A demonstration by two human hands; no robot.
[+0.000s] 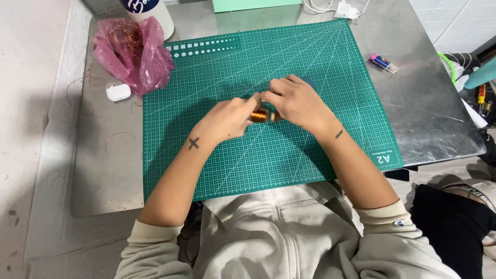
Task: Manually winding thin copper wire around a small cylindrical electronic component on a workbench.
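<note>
Both of my hands meet over the middle of a green cutting mat [268,155]. Between them is a small coil of copper-coloured wire [260,114]. My left hand [227,118] closes its fingers on the coil's left side. My right hand [294,101] grips it from the right and above, hiding much of it. A dark cross is marked on my left wrist and a short dark dash on my right wrist.
The mat lies on a metal table [439,108]. A pink plastic bag [133,51] with copper wire inside sits at the back left, beside a white earbud case [118,92] and a white container [150,10]. A small pink-and-blue object [383,63] lies right of the mat. White cables [336,7] are at the back.
</note>
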